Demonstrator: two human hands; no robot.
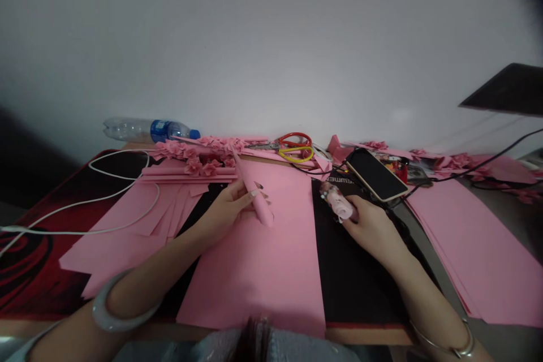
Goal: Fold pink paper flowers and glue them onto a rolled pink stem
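Your L arm reaches in diagonally from lower L, wrist fairly straight; L hand [232, 203] is over the L side of the pink sheet [263, 277]. Its thumb & fingers are clamped on the paper roll [261, 209], thumb on top, fingers on the far side. Roll slants across your grip: 1 end sticks out just past the thumb toward you, other end runs off away from you, up-L. Can't tell if its near end touches the sheet.

Your R forearm angles in from lower R; R hand [368, 220] is over the black mat [352, 283], fingers curled tight on a patterned item [338, 203], pale round end facing you, well apart from the roll. Phone [377, 174] is just beyond R hand; scissors [280, 146] btwn the 2 hands, farther back.
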